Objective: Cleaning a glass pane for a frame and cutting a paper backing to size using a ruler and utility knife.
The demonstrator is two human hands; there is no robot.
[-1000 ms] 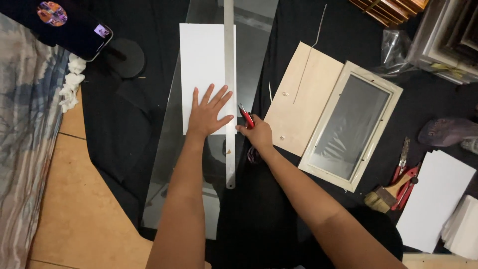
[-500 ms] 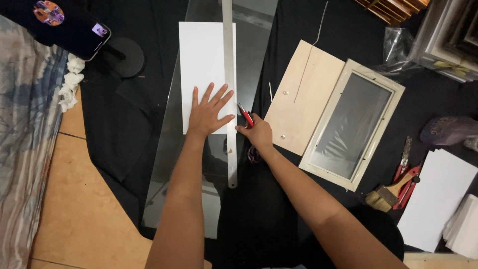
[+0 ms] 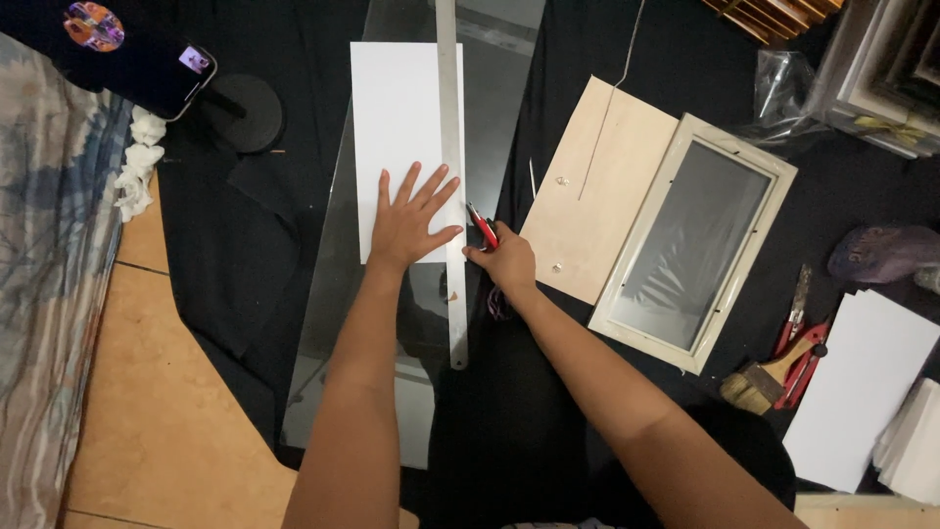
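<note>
The left hand (image 3: 409, 217) is laid flat, fingers spread wide, on a white sheet (image 3: 399, 127), w/ nothing gripped; the sheet's lower edge is pinned under the palm. The sheet is set on a clear glass pane (image 3: 392, 323) spread over black cloth (image 3: 245, 255). A long metal ruler (image 3: 451, 176) is placed along the sheet's right edge, running from the top of the view down past both hands; the left thumb is touching it. The right hand (image 3: 505, 261) is closed around a red-handled cutter (image 3: 481, 226), its tip held just beside the ruler's right edge, approx. level w/ the left thumb. To the right, a thin wood backing board (image 3: 597, 186) is seen, partly overlapped by a pale picture frame (image 3: 693, 243). Further right, red pliers (image 3: 795, 338), a brush (image 3: 759, 382) and white sheets (image 3: 862, 387) are laid out. A phone (image 3: 157, 59) is propped on a round stand top left.
</note>
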